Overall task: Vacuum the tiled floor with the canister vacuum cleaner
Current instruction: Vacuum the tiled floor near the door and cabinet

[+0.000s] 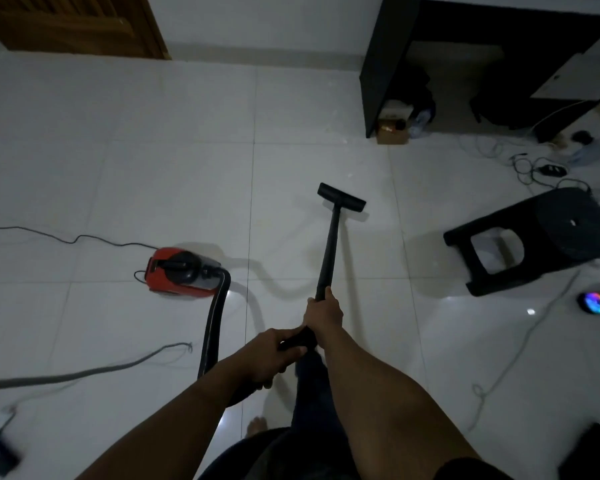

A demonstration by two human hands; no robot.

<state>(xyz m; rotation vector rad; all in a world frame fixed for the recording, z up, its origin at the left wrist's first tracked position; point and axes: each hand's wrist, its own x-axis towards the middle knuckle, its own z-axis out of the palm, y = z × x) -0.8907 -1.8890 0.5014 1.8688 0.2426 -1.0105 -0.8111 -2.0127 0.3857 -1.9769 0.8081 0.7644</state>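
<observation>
White floor tiles carry the red canister vacuum at left, its black hose curving to the wand, which the right hand and left hand both clasp, floor nozzle flat ahead.

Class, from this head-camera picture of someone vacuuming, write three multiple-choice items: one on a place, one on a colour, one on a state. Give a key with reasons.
1. Where does the floor nozzle rest?
A. on bare tile
B. under the desk
C. on the stool

2. What colour is the canister?
A. blue
B. red and black
C. yellow

3. How is the wand held?
A. left hand only
B. lying loose
C. in both hands

Key: 1 A, tile shows all round the nozzle; 2 B, its shell is red with a black top; 3 C, the right hand grips ahead of the left hand.
</observation>
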